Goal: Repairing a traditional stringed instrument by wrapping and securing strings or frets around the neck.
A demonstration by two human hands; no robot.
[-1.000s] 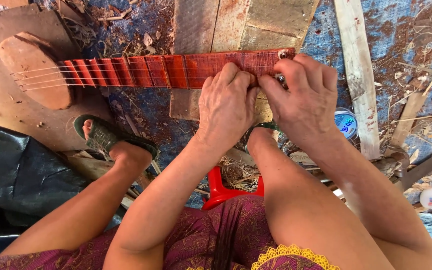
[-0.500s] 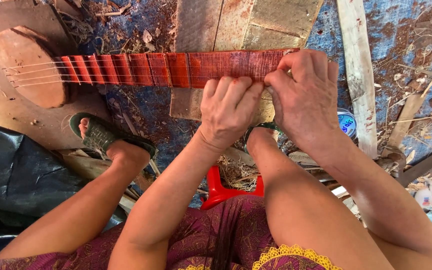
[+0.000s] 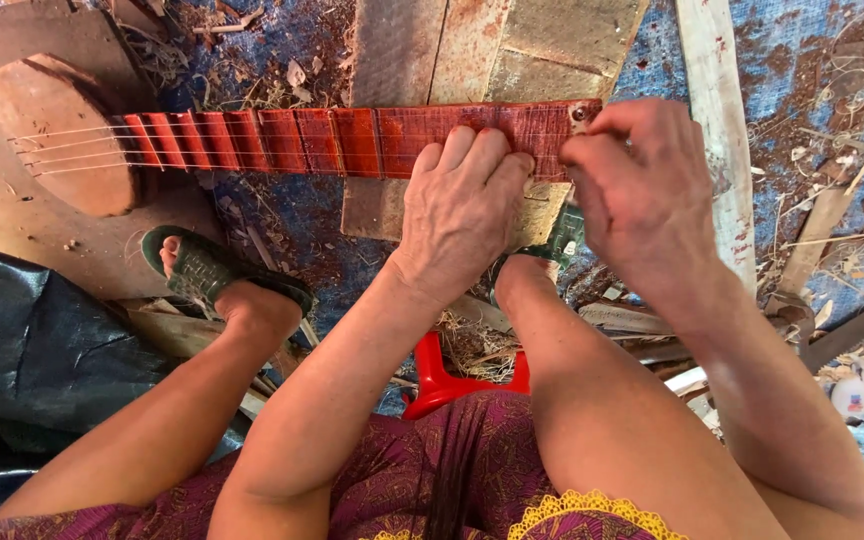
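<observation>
Red-stained wood runs across the frame: the neck (image 3: 352, 140) of a stringed instrument lies level above the person's knees, its plain wooden body (image 3: 62, 135) at the far left. The left hand (image 3: 467, 205) rests palm down on the neck, fingers curled over the strings, pinning it. The right hand (image 3: 642, 190) is closed in a pinch at the neck's end, by a small metal peg (image 3: 580, 114); what the fingertips grip cannot be made out. Judging by this, stringing or tuning is under way, calling for small, steady turns. Below, a blue tarpaulin floor (image 3: 812, 60) lies strewn with wood shavings (image 3: 852, 190), planks (image 3: 717, 120) and a red stool (image 3: 442, 380).
</observation>
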